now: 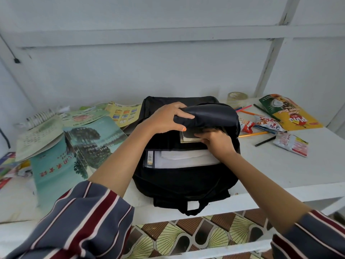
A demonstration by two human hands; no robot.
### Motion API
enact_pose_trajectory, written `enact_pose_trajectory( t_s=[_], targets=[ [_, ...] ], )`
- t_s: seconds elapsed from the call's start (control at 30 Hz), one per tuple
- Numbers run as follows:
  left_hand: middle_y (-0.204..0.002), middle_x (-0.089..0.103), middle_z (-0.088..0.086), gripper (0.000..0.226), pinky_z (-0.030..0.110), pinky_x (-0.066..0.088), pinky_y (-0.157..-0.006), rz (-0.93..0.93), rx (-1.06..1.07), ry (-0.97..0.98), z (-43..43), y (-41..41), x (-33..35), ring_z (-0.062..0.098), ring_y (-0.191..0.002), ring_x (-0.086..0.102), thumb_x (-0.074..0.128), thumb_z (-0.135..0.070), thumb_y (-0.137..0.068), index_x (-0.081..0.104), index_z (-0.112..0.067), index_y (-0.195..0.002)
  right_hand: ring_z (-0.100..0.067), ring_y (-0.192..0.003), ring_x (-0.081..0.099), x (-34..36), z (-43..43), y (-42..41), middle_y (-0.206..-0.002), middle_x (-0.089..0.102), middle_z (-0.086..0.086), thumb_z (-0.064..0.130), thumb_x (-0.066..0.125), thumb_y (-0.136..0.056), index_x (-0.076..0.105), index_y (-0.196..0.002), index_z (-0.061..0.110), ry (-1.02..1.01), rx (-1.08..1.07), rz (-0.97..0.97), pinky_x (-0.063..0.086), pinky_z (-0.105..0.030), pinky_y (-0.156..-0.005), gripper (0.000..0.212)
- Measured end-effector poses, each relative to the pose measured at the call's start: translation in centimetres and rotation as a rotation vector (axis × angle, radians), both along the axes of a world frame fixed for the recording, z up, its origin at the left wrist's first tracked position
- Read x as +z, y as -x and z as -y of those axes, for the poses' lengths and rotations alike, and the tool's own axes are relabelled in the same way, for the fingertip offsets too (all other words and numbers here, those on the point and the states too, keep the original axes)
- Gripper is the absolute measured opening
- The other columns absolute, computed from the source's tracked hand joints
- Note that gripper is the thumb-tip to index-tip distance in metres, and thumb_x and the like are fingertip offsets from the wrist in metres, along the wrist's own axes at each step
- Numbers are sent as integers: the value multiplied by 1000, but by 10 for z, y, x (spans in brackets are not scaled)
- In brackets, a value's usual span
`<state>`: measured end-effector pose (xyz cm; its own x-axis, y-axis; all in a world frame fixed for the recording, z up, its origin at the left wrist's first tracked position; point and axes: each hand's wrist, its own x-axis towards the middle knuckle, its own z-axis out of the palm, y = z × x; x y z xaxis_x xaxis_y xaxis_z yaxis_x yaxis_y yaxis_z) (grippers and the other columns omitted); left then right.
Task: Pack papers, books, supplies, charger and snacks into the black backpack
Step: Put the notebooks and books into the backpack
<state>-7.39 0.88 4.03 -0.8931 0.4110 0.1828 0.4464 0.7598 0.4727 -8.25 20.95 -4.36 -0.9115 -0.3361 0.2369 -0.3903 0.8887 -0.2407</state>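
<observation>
Centre frame: our L hand [168, 118] fingers grip black backpack [177, 184] flap [207, 114]; R hand [216, 142] fingers pinch dark book [188, 137]. Risk: flap slips, book snags at opening.

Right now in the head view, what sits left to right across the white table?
Pale green spiral-bound notebook → teal tree-cover book → yellow printed leaflet → black fabric backpack → clear tape roll → yellow-and-green snack pouch.
</observation>
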Motion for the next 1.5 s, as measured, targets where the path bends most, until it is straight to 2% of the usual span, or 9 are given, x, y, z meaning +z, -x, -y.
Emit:
enact_pose_trajectory(
  t_s=[0.27,0.7,0.8,0.97,1.07,1.23,1.3,1.4,1.5],
  targets=[
    [-135,45,-3,43,24,32,-100,1,0,0,-1,-2,2,12,-122,43,71,-16,-80,62,-26,-122,-23,-124,43,-5,0,-1,-133,53,0,35,59,-89,64,-117,34,69,-16,-7,31,-31,-102,28],
    [-131,47,-5,40,20,31,-95,-1,3,-9,-1,1,2,9,-117,45,71,-20,-81,63,-26,-120,-32,-117,50,-9,11,1,-124,61,-7,29,62,-88,68,-113,30,98,-59,-82,38,-38,-97,25],
    [-133,45,-4,39,19,29,-94,11,6,-7,-2,0,2,9,-119,43,70,-20,-82,63,-26,-120,-30,-122,46,-9,8,0,-129,56,-5,30,59,-90,63,-120,31,77,-32,-37,37,-38,-99,30],
    [-142,37,-3,35,27,26,-107,179,0,-21,1,1,-5,15,-131,35,70,-21,-81,65,-31,-115,-24,-131,36,-2,-2,-13,-140,45,-4,33,54,-91,48,-135,30,-11,39,81,32,-33,-106,44],
    [-151,25,-5,37,35,20,-114,362,-53,81,0,-2,-12,16,-139,22,70,-24,-82,63,-35,-116,-23,-131,34,2,-10,-27,-141,41,-4,35,54,-91,47,-136,31,-64,87,192,32,-33,-106,45],
    [-157,10,-6,37,36,16,-113,428,-95,215,-7,-16,-23,19,-144,7,69,-28,-82,62,-34,-118,-15,-121,49,15,-17,-47,-135,52,2,33,55,-92,52,-131,26,5,130,265,41,-28,-100,40],
    [-157,13,-5,33,32,16,-110,426,-77,133,-7,-22,-24,17,-144,11,69,-28,-82,65,-31,-115,-11,-111,56,26,-14,-53,-128,59,4,33,58,-90,56,-128,26,71,200,317,43,-24,-96,38],
    [-149,35,-2,27,26,20,-107,345,6,-152,-1,-31,-20,13,-138,30,69,-25,-83,68,-28,-110,-4,-98,61,45,-3,-60,-121,63,7,31,61,-88,60,-123,26,153,339,389,46,-17,-90,36],
    [-136,52,-6,33,29,29,-107,195,110,-317,17,-40,-12,12,-128,43,66,-22,-85,62,-29,-117,-7,-94,64,59,14,-68,-112,67,5,27,63,-87,62,-121,25,275,424,409,49,-18,-88,34]
  ],
)
